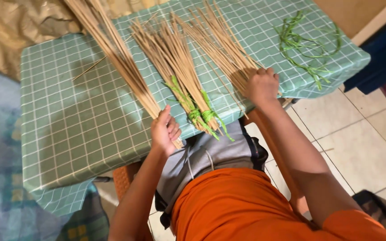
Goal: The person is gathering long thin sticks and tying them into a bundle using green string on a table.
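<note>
Person's left hand (165, 131) grips the butt end of a loose bundle of thin palm-leaf ribs (112, 49) at the table (77, 129) edge; right hand (261, 85) presses, fingers curled, on another loose bundle (222, 47). Ribs look light, stiff, brittle; best held near butts w/ whole hand.

Long stick bundle (112, 49) runs off the top edge, far ends not visible; its near ends sit inside the left hand (165, 130), so grip detail and stick count there are hidden. Loose fan of sticks (220, 44) also clipped at top; right hand (262, 85) covers its near ends, palm side unseen. Two tied bundles (179, 67): knots in the green ties (202, 116) too small to read. Table (68, 134) legs and front edge hidden by the checked cloth (59, 178) and the person's body. Green strips (309, 44) tangled, count unclear
</note>
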